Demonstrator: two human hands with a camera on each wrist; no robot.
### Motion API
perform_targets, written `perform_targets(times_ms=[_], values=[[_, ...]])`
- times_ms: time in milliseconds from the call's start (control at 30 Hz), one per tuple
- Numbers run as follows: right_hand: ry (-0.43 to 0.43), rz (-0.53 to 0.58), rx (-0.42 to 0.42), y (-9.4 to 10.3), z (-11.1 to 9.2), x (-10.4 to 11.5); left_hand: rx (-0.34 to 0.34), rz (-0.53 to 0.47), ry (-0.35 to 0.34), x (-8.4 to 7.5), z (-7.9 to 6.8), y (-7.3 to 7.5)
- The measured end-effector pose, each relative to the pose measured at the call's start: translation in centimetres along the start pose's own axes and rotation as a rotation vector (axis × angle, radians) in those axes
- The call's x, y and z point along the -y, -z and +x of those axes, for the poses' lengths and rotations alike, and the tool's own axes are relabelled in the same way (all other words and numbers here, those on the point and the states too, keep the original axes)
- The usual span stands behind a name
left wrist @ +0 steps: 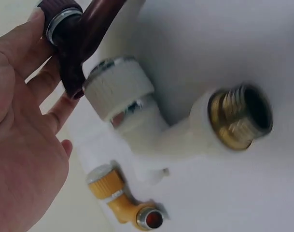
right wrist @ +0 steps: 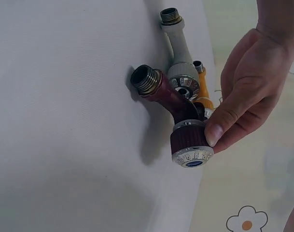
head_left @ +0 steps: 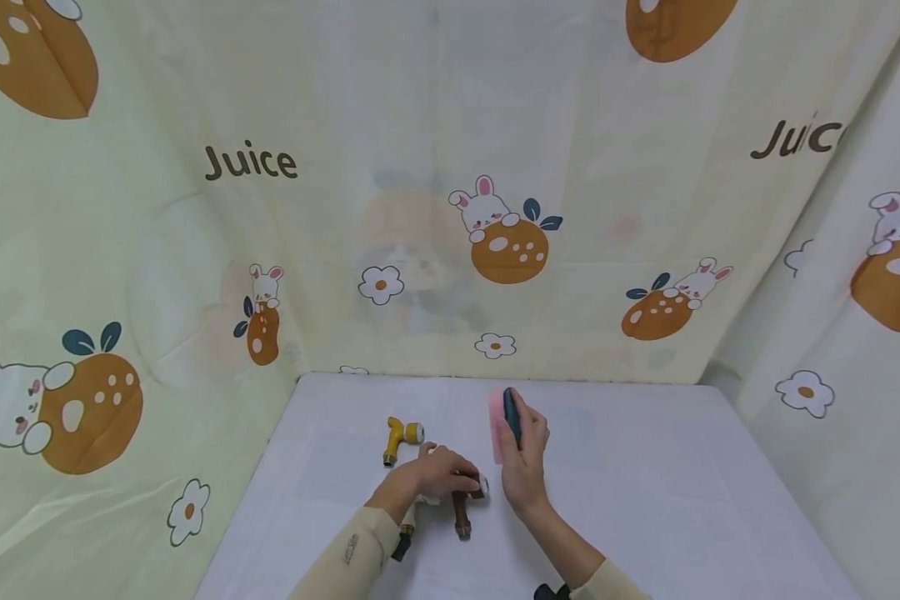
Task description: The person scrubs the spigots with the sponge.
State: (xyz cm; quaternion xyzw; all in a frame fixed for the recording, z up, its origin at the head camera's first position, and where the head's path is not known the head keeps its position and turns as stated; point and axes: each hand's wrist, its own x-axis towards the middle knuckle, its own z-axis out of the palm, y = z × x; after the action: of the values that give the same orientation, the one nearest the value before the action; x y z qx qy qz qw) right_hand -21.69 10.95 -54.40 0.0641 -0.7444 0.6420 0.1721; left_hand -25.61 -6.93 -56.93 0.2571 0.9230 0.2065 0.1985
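Observation:
My left hand (head_left: 442,472) pinches the ribbed knob of a dark red-brown tap (head_left: 462,512) between thumb and fingers. In the right wrist view this tap (right wrist: 173,104) tilts, its threaded end pointing up and left. Beside it a white tap (left wrist: 156,130) with a brass thread lies partly hidden under my left forearm in the head view. A yellow tap (head_left: 395,437) lies farther back, left of the hand. My right hand (head_left: 525,462) grips a dark blue handle (head_left: 512,417) with a flat pink part (head_left: 496,427) along its left side, held upright.
A white-covered table (head_left: 645,500) carries the taps. Curtains (head_left: 390,208) printed with rabbits and oranges hang behind it and along both sides. A small black object (head_left: 549,592) shows at the right wrist, by the lower edge.

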Motion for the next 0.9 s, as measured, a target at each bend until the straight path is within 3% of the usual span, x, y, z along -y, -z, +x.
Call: perform_targets(times_ms=[233,433,600,767,900], values=[[0.021,-0.012,0.005,0.1,-0.1,0.1,0.02,-0.035,0.016,0.4,0.7,-0.6],[0.027,-0.013,0.004,0.3,-0.1,0.1,-0.071,-0.073,0.003,0.4,1.1,-1.7],[0.026,-0.019,-0.002,0.3,0.0,0.1,-0.145,0.001,-0.027,0.2,0.9,-1.9],[0.025,-0.02,0.001,0.1,0.0,-0.1,-0.141,0.118,-0.017,0.2,1.0,-2.4],[0.023,-0.018,0.0,0.0,-0.1,-0.2,-0.13,0.13,0.016,0.4,1.0,-2.5]])
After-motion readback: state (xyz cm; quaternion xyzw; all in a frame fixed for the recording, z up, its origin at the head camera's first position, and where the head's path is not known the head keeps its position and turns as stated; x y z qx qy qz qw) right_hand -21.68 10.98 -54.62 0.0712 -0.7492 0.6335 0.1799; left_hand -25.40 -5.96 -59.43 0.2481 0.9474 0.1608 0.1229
